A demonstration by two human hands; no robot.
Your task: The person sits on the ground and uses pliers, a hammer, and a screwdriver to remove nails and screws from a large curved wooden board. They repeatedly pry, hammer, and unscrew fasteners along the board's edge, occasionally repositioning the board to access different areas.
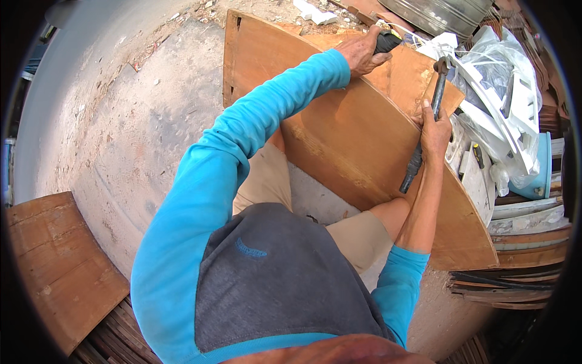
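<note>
My right hand is closed round the shaft of a hammer, its rusty head up and its black grip pointing down toward my knee. At the far edge of a large brown wooden panel, my left hand is closed on a dark, rounded object whose kind I cannot make out. The panel stands tilted across my legs. Behind it lies a lighter wooden board, just beyond both hands.
White plastic scraps and clear bags are heaped at right, beside a light blue bucket and a yellow-and-black screwdriver. A metal tub stands at the far side. Stacked wooden sheets lie right; another panel lies left.
</note>
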